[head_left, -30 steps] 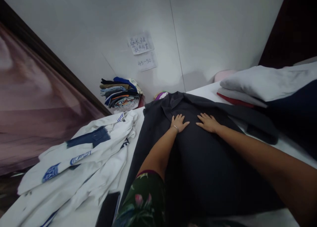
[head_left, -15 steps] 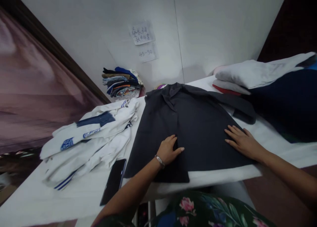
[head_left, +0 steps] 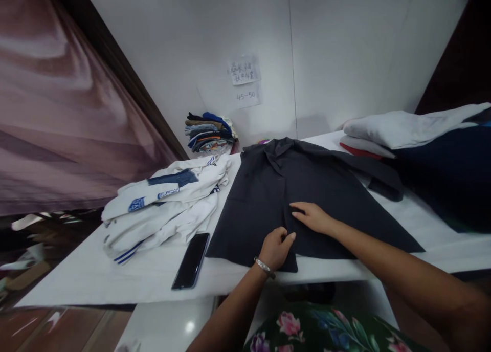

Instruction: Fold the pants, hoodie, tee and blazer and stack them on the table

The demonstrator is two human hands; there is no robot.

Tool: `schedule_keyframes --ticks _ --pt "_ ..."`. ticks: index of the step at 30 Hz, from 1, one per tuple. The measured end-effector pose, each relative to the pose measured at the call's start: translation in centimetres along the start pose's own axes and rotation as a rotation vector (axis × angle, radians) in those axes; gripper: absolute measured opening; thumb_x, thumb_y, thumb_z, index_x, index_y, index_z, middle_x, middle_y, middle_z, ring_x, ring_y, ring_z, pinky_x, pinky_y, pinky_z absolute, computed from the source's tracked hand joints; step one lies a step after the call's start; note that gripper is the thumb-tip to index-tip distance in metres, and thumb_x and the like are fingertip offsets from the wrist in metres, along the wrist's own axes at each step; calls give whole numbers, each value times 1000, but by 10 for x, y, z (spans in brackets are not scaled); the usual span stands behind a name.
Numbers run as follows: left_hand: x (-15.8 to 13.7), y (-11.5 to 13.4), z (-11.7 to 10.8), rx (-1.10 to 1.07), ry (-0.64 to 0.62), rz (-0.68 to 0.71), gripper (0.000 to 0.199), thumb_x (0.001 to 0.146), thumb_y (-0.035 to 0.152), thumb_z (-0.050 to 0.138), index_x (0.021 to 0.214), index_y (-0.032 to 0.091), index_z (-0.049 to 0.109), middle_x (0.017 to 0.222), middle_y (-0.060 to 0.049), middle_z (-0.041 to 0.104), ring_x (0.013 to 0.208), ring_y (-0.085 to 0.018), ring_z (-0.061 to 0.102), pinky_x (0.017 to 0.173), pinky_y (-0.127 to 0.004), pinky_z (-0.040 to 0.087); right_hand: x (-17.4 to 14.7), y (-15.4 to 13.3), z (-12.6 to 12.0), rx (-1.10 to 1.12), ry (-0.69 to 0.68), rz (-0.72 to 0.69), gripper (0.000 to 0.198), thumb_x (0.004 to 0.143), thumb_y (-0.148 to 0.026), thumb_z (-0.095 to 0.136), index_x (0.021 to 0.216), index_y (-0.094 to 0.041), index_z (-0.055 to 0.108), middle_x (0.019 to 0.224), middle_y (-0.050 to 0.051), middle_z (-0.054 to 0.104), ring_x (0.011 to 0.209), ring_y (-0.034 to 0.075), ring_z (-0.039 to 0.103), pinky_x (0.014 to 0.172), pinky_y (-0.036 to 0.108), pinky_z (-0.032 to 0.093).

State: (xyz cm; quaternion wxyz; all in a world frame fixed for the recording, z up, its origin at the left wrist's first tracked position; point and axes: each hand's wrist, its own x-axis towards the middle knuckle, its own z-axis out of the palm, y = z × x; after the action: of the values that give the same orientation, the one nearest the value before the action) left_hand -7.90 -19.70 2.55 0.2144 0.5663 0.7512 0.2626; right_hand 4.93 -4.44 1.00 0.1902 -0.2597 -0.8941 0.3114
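A dark coat (head_left: 253,214) lies spread on the white-covered table (head_left: 153,275), collar at the far end and hem near the front edge. My left hand (head_left: 275,249), with a silver bracelet at the wrist, is closed on the coat's front opening edge just above the hem. Slightly further up, my right hand (head_left: 314,217) rests on the other front panel beside the opening, its thumb and fingers a little apart. One coat sleeve stretches out to the right; the other is not visible.
White garments with blue stripes (head_left: 164,214) lie loosely at the left, with a phone (head_left: 191,261) in front of them. A folded clothes stack (head_left: 209,133) stands at the back. Grey clothing (head_left: 399,129) and a dark blue pile (head_left: 452,173) occupy the right. Paper notes (head_left: 245,81) hang on the wall.
My right hand has moved left from the coat's right side to the front opening. My left hand has shifted toward the hem and its fingers have closed. The view has turned left.
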Motion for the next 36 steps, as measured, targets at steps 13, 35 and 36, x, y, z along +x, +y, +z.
schedule_keyframes --ticks 13,35,36 --pt "-59 -28 9 175 -78 171 69 63 54 71 128 38 53 126 -11 57 109 -36 52 92 -55 41 21 20 18 27 -7 -7 40 86 -37 48 119 -21 63 134 8 54 125 22 48 107 43 35" --pt "-26 -74 22 199 -234 401 18 81 51 54 98 49 61 100 -5 68 87 -26 62 66 -46 47 245 51 -4 -171 104 390 22 83 -26 55 93 -11 68 105 19 64 110 31 56 95 41 41" --pt "-25 -76 23 189 -217 422 13 82 50 54 92 45 62 97 -4 69 84 -24 62 64 -44 47 252 50 -7 -120 124 390 20 84 -26 54 89 -12 68 100 17 66 106 29 58 93 39 42"
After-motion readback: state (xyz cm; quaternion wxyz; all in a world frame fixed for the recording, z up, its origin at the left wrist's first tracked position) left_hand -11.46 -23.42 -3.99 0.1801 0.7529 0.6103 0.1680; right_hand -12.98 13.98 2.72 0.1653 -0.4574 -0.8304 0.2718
